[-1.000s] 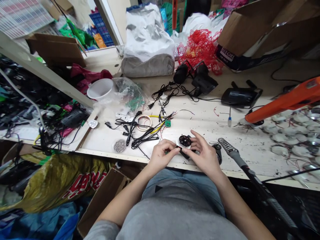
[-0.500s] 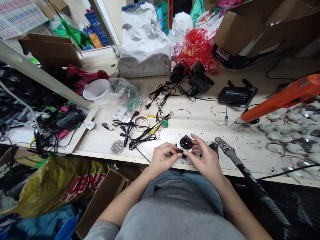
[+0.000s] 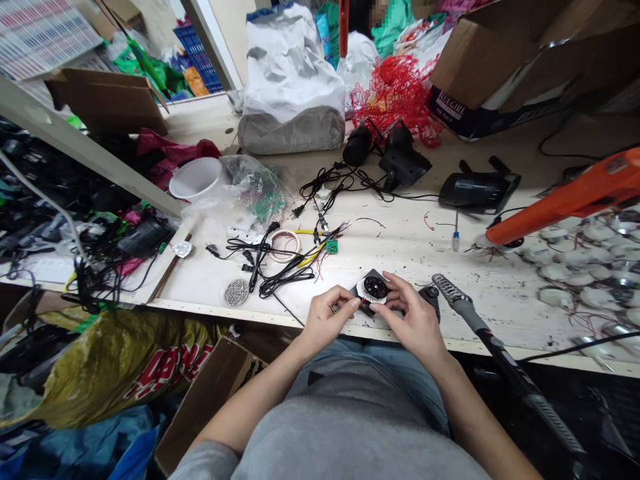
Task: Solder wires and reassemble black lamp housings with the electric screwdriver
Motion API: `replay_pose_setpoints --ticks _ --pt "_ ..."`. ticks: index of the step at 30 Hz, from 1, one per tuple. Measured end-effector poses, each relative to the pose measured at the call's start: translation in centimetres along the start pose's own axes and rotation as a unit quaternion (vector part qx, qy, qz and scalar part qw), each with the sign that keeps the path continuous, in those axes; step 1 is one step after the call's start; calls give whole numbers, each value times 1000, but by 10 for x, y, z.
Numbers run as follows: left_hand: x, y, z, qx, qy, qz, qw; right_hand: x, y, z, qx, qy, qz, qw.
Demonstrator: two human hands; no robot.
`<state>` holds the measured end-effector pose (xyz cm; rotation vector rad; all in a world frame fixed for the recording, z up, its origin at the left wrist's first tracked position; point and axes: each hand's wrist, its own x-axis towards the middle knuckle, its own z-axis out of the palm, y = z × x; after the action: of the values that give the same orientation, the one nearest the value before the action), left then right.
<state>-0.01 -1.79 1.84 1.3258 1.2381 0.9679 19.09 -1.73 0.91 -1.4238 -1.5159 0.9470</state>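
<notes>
Near the table's front edge is a round black disc with small dots [image 3: 376, 287], set on a white piece [image 3: 363, 291] above a dark square-cornered housing [image 3: 371, 274]. My right hand [image 3: 414, 315] grips the disc and white piece from the right, thumb at the lower edge and fingers along the far side. My left hand [image 3: 326, 316], wearing a ring, is closed in a pinch at the lower left, where thin red wires show by the fingertips. Just right of my right hand sits a small black part [image 3: 430, 293], partly hidden.
Tangled black cables [image 3: 260, 267], a green circuit board [image 3: 332, 246] and a dish of screws [image 3: 235, 292] lie left. A spring-handled tool [image 3: 453, 293] overhangs the front edge at right. Beyond are a screwdriver [image 3: 455, 240], an orange tool [image 3: 565, 200], black lamp housings [image 3: 477, 190] and several white round parts [image 3: 575, 267].
My left hand has drawn slightly back from the disc, showing more of the white piece and the red wires. My right hand keeps its grip. Part of a person appears at the top.
</notes>
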Motion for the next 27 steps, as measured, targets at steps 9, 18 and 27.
replay_pose_setpoints --ticks 9,18,27 --pt "10 0 3 -82 3 -97 992 1 6 1 42 1 16 999" --pt "11 -2 4 -129 -49 -171 976 -1 8 0 17 -6 -42 999" --pt "12 4 3 -196 -54 -198 959 -9 16 2 -38 19 -91 995"
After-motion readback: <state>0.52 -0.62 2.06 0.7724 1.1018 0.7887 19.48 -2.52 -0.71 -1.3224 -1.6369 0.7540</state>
